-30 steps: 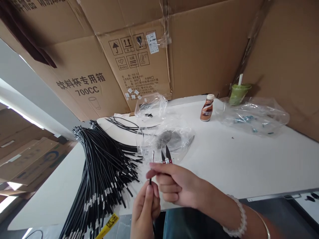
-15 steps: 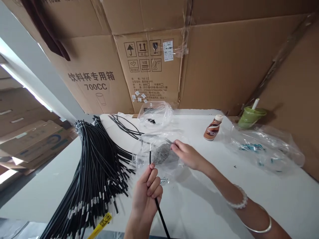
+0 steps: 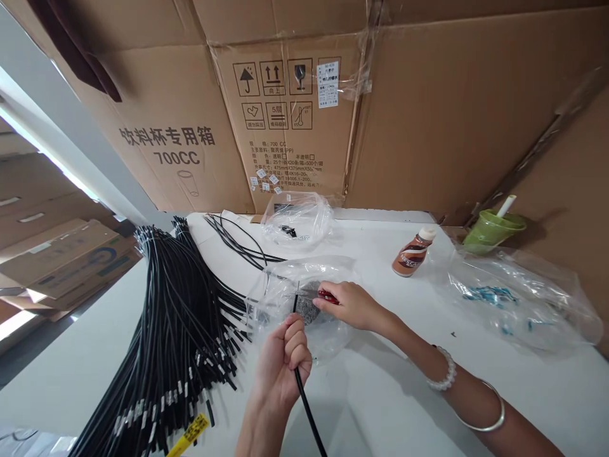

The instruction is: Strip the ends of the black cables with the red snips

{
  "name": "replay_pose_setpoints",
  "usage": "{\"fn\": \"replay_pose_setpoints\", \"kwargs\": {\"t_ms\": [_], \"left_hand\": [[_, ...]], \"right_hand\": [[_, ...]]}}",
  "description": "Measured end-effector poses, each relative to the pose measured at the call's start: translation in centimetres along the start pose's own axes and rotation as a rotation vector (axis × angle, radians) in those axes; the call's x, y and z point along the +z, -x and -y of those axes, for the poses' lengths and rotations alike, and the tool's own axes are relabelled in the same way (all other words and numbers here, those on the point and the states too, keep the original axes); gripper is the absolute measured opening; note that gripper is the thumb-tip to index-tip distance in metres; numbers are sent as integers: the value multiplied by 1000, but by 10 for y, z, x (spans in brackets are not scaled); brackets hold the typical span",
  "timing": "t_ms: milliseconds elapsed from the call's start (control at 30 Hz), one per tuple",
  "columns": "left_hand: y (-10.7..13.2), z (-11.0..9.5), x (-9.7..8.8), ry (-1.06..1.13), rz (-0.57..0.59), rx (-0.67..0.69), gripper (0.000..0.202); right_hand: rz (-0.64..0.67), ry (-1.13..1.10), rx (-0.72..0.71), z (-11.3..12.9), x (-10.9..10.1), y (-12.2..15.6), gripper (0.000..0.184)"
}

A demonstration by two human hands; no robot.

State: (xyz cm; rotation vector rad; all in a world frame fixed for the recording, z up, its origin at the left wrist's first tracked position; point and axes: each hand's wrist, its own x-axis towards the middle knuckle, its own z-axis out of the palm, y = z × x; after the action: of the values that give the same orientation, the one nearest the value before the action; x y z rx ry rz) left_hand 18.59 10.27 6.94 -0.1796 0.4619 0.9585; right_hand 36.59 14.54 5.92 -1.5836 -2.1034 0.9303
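My left hand (image 3: 285,355) is closed around a black cable (image 3: 308,406) and holds it upright, with thin wire showing at the cable's top end. Close by on the right, my right hand (image 3: 349,304) is closed on a small red item (image 3: 328,296), mostly hidden by the fingers, so I cannot tell its kind. Behind both hands lies a clear plastic bag (image 3: 340,270) with a heap of small grey metal pieces (image 3: 307,310) in it. To the left, a thick bundle of black cables (image 3: 166,317) is spread across the white table (image 3: 390,393).
A brown drink bottle (image 3: 413,251), a green cup (image 3: 492,230) and a bag with teal pieces (image 3: 528,298) stand or lie on the right. Another clear bag (image 3: 304,222) holds small black parts. Cardboard (image 3: 428,114) walls the back. A yellow strip (image 3: 189,437) lies at lower left.
My right hand has turned and moved slightly down, and the red item now shows in its fingers. The left hand keeps its hold on the cable. The camera view has shifted a little.
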Motion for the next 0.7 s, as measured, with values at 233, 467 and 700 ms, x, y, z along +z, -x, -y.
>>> {"fn": "replay_pose_setpoints", "kwargs": {"t_ms": [233,467,700], "left_hand": [[-7,-3,5,2,2,-31,37],[-12,-7,13,-33,-8,-55,36],[-13,-12,19,-38,-47,-53,38]], "right_hand": [[112,-46,-31,-13,0,-21,31],[296,-177,-72,-26,-5,-43,33],[475,-282,8,-23,-13,-54,35]]}}
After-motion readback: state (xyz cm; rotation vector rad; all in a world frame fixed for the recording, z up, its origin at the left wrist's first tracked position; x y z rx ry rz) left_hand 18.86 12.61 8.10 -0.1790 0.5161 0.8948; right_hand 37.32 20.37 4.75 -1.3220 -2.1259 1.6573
